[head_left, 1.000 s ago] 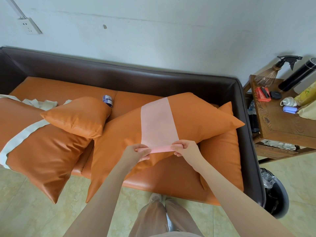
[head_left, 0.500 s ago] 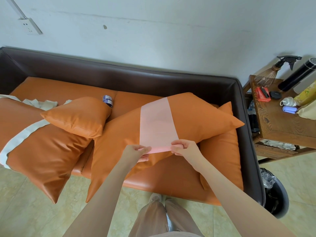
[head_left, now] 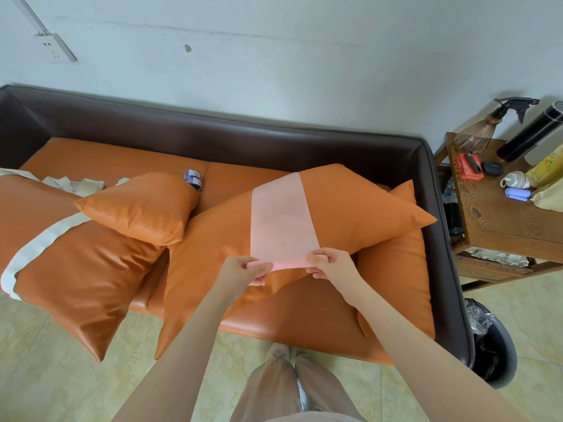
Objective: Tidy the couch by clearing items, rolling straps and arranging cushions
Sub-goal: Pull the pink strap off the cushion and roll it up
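We stand at the near edge of the couch [head_left: 274, 138], a dark brown frame with orange seat cushions, and look down at both our arms. Our left hand [head_left: 243, 269] pinches the left end of a small rolled-up portion of the pink strap [head_left: 281, 220], fingers curled round it. Our right hand [head_left: 330, 264] pinches the right end of the same roll in the same way. The roll sits between the two hands at the strap's near end; the rest of the strap lies flat, running away from us across the big orange cushion [head_left: 359, 211] that lies slantwise over the middle of the seat. The strap's far end reaches the cushion's far edge.

Under this cushion's right side another orange cushion [head_left: 396, 284] lies against the right armrest. To the left a small orange cushion [head_left: 137, 208] rests on a large orange cushion [head_left: 76, 269] that hangs over the couch's near edge. A white strap [head_left: 36, 242] crosses that large cushion, and a crumpled bit of white strap [head_left: 73, 184] lies farther back on the seat. Just beyond the small cushion a small blue-and-white item [head_left: 192, 178] lies on the seat; we cannot tell what it is.

To the right of the couch stands a wooden table [head_left: 499, 220] carrying a spray bottle [head_left: 515, 106], a black cylinder [head_left: 530, 132], a red box [head_left: 467, 167] and other small things. Near its foot sits a dark bin [head_left: 493, 345] lined with a bag.
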